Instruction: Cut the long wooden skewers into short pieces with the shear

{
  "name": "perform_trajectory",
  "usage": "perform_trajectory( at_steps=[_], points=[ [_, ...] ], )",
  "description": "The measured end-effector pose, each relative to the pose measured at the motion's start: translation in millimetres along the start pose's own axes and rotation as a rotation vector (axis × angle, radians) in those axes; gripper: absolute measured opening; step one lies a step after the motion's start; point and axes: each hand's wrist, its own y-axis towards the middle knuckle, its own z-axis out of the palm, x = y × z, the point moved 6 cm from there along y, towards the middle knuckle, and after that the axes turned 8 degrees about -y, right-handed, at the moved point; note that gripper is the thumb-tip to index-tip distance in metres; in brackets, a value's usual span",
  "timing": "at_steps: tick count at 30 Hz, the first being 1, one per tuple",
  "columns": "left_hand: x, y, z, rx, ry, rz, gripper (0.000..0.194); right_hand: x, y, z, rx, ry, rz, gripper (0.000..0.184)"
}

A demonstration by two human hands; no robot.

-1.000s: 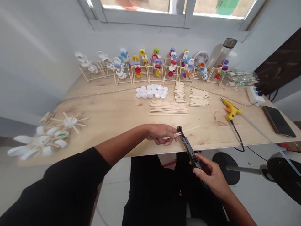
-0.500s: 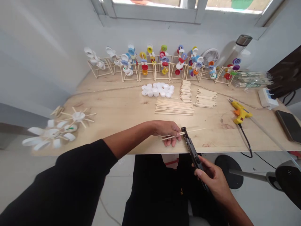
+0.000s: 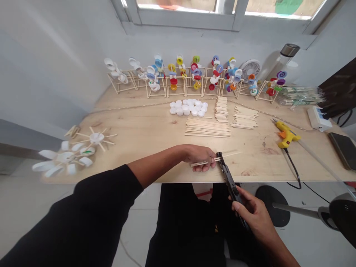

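My left hand (image 3: 202,157), just above the table's front edge, is closed around a few thin wooden sticks (image 3: 198,163). Their right ends reach the jaws of black pliers (image 3: 228,178), and a faint, blurred stick length shows beyond the jaws. Wrapped round the handles of the pliers is my right hand (image 3: 251,213), below the table edge. Farther in on the table lies a row of long wooden sticks (image 3: 208,128). Two piles of shorter cut sticks (image 3: 221,109) are behind and to the right of it.
White bottle caps (image 3: 187,107) sit mid-table. At left are a stick-spoked wheel (image 3: 96,138) and a wheel of white rings (image 3: 63,158). Stick frames with coloured caps (image 3: 174,81) line the wall. A yellow glue gun (image 3: 287,135), power strip (image 3: 319,118) and phone (image 3: 343,149) lie right.
The view has shifted slightly. Both hands keep their hold. The sticks in my left hand lie closer together, and the length beyond the jaws now looks blurred.
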Motion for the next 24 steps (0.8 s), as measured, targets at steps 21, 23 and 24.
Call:
perform_trajectory(
  at_steps=[21, 23, 24],
  points=[
    [6.3, 4.9, -0.2, -0.04, -0.062, -0.007, 0.023, 12.4, 0.7, 4.7, 0.039, -0.005, -0.003, 0.052],
    [6.5, 5.2, -0.7, -0.038, -0.079, -0.01, 0.022, 12.1, 0.4, 4.7, 0.042, -0.018, -0.002, 0.052],
    [6.5, 5.3, -0.8, -0.035, -0.086, -0.012, 0.022, 11.8, 0.2, 4.6, 0.043, -0.023, -0.002, 0.051]
  ],
)
